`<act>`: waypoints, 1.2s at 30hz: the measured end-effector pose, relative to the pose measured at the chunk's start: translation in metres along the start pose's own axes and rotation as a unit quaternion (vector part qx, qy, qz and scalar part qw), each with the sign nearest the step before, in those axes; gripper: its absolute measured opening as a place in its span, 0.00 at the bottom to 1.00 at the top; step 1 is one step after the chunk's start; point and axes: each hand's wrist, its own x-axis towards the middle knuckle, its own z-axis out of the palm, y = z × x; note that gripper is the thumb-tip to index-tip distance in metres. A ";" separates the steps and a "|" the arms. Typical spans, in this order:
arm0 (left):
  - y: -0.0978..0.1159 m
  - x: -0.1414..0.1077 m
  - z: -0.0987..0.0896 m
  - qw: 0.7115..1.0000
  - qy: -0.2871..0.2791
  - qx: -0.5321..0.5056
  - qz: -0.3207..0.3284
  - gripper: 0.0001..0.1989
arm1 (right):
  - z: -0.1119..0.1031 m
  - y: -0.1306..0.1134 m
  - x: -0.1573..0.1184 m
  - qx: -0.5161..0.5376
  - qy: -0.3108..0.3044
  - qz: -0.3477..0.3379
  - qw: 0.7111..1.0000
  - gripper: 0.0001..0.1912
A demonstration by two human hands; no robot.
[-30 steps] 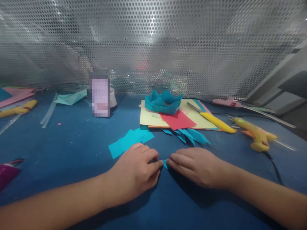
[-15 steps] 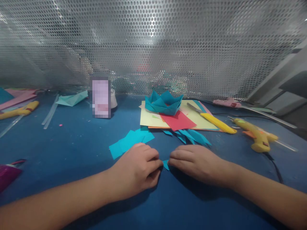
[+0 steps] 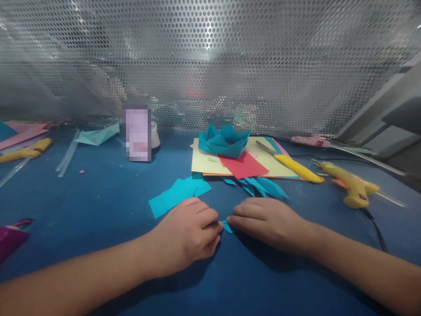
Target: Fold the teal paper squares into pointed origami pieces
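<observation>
Apparently for a steady hold, the left hand [image 3: 189, 232] and the right hand [image 3: 271, 226] are both gripping a small blue paper [image 3: 228, 227] from opposite sides, fingers curled and closed, low over the near middle of the desk [image 3: 230, 285]. Both sets of fingertips are meeting close together, likely because the piece is so small and needs exact control; they are hiding much of it. Flat blue sheets [image 3: 177, 196] are lying just beyond the left hand, and folded blue pieces [image 3: 266, 188] are lying beyond the right, seemingly grouped apart by shape and within easy reach. Farther off, a pointed blue paper ring [image 3: 225, 144] is sitting upright on pale yellow sheets [image 3: 204, 162] and partly over a red sheet [image 3: 248, 166], perhaps so it is out of the working space. A yellow cutter [image 3: 299, 169] is resting partly across the stack's right side, and a yellow glue gun [image 3: 357, 188] is lying farther right, probably set aside while both hands are occupied.
</observation>
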 end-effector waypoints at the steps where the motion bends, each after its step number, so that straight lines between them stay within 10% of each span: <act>1: 0.000 -0.001 0.001 1.000 0.003 0.009 0.002 0.11 | 0.000 0.000 0.000 -0.007 0.001 -0.009 1.000 0.17; 36: 0.001 0.005 -0.001 0.997 -0.007 -0.065 -0.051 0.11 | -0.006 -0.003 0.003 -0.057 -0.049 -0.015 0.997 0.17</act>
